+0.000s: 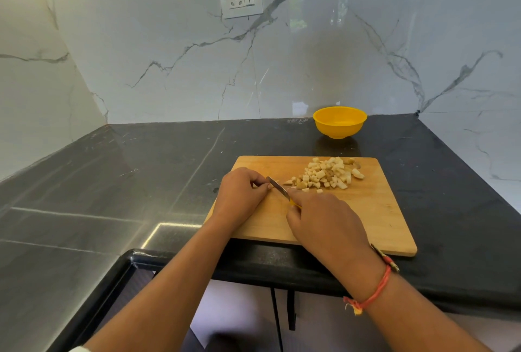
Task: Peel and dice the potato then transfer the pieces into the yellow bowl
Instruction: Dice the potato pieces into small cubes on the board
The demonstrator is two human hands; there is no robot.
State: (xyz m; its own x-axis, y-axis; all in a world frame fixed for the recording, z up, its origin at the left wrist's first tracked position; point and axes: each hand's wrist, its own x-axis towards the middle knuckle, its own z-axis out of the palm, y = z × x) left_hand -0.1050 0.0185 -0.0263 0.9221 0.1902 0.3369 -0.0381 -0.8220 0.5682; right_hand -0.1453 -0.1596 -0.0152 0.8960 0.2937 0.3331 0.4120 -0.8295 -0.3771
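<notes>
On the rectangular wooden cutting board (380, 210), the right hand (327, 225) grips the yellow-handled small steel knife (277, 186), while the left hand (239, 196) pinches a last scrap of potato at the blade, too small to make out clearly. Short, careful cuts with fingertips curled back would suit. The pile of pale diced potato pieces (327, 174) lies near the board's far edge. The round yellow plastic bowl (339, 122) stands empty just beyond on the dark stone table (141, 182), with nothing between.
</notes>
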